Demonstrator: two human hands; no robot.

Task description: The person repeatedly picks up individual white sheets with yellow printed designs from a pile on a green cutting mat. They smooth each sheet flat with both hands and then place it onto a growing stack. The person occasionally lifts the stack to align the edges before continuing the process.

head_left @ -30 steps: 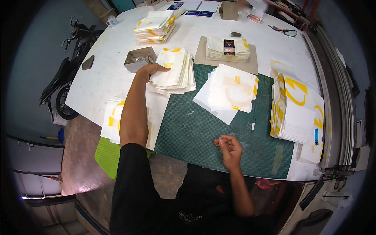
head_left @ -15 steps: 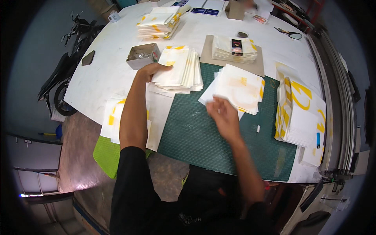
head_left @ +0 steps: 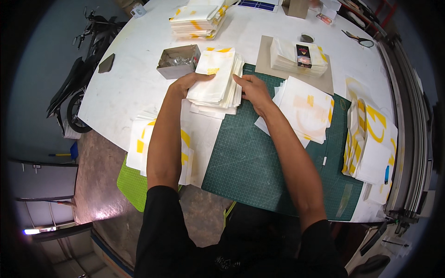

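A thick stack of white paper bags with yellow marks (head_left: 217, 76) lies at the left edge of the green cutting mat (head_left: 259, 171). My left hand (head_left: 187, 83) grips the stack's near left side, thumb on top. My right hand (head_left: 252, 89) presses against the stack's right edge, fingers together. Both hands hold the stack from opposite sides. A loose pile of white and yellow sheets (head_left: 306, 111) lies on the mat just right of my right hand.
A small open cardboard box (head_left: 177, 61) stands beside the stack. More bag stacks (head_left: 197, 18) sit at the back, one (head_left: 299, 55) on a cardboard sheet. Folded yellow-printed sheets (head_left: 368, 139) lie at right, another pile (head_left: 139, 143) at left. Scissors (head_left: 359, 39) far right. Motorbike (head_left: 76, 83) beyond the table.
My right hand has moved from the near part of the mat, past the loose pile, up to the right edge of the stack. My left hand stays on the stack.
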